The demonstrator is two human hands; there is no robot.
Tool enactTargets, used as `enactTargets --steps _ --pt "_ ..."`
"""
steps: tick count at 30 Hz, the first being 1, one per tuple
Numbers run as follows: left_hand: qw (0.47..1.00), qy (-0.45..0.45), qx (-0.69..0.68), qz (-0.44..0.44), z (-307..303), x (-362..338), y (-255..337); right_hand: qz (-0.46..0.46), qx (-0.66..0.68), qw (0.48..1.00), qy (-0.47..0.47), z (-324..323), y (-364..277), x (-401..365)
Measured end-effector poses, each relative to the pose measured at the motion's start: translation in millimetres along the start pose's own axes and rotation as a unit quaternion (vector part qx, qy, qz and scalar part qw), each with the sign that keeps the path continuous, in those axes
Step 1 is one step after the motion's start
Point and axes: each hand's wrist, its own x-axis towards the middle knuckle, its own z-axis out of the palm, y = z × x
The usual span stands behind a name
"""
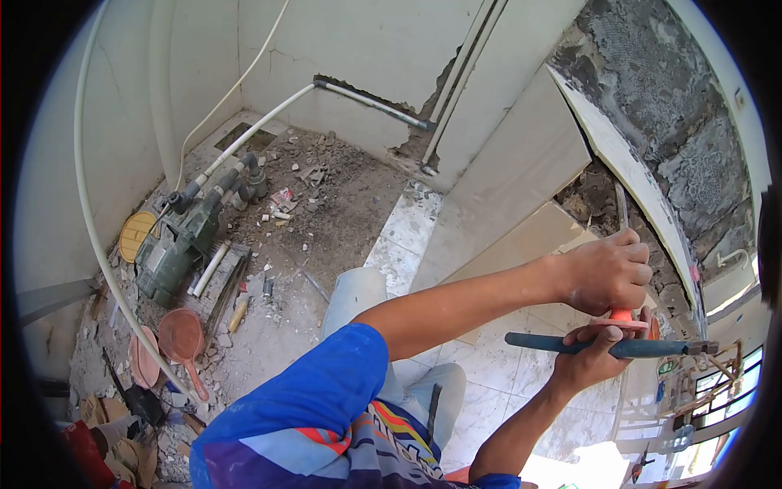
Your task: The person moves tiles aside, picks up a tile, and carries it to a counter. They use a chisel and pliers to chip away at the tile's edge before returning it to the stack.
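Left hand [607,275] fingers are closed around the red-guarded chisel [621,323]; right hand [597,359] fingers hold the dark-handled hammer [538,341], just beside the guard; pump [173,259] stands well apart

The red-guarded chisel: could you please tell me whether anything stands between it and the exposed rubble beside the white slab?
Nothing visible does: the red-guarded chisel points from the left hand towards the exposed rubble, with the white slab alongside, not across. Tip contact is unclear.
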Motion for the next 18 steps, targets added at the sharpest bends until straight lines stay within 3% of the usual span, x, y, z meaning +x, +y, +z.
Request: enactTargets --steps 4,7,10,12,13,14,15,16,18 --pt "1.000 0.009 0.007 -0.017 -5 16 1 -0.005 0.015 1.000 -0.015 -3 7 -1" --pt "0.996 -0.074 -0.034 -0.047 -10 11 4 0.004 0.043 0.999 -0.025 -1 4 1" --pt "0.993 -0.011 -0.062 -0.098 -21 20 10 0.044 0.096 0.994 -0.021 1 1 0" --pt "0.985 -0.029 0.014 -0.171 -30 15 12 0.073 0.126 0.989 -0.007 -2 -5 3" --pt "0.966 -0.062 0.002 -0.249 -46 15 22 0.091 0.141 0.986 -0.007 -3 -8 5" --pt "0.946 -0.025 -0.055 -0.319 -48 9 26 0.110 0.144 0.983 0.005 -2 -13 6" --pt "0.890 0.054 -0.164 -0.423 -49 6 35 0.126 0.159 0.979 -0.014 -5 -12 7" --pt "0.803 0.126 -0.264 -0.519 -51 6 40 0.144 0.179 0.973 -0.033 -8 -14 9" --pt "0.599 0.226 -0.452 -0.621 -62 18 31 0.154 0.226 0.962 -0.021 -8 -26 17"
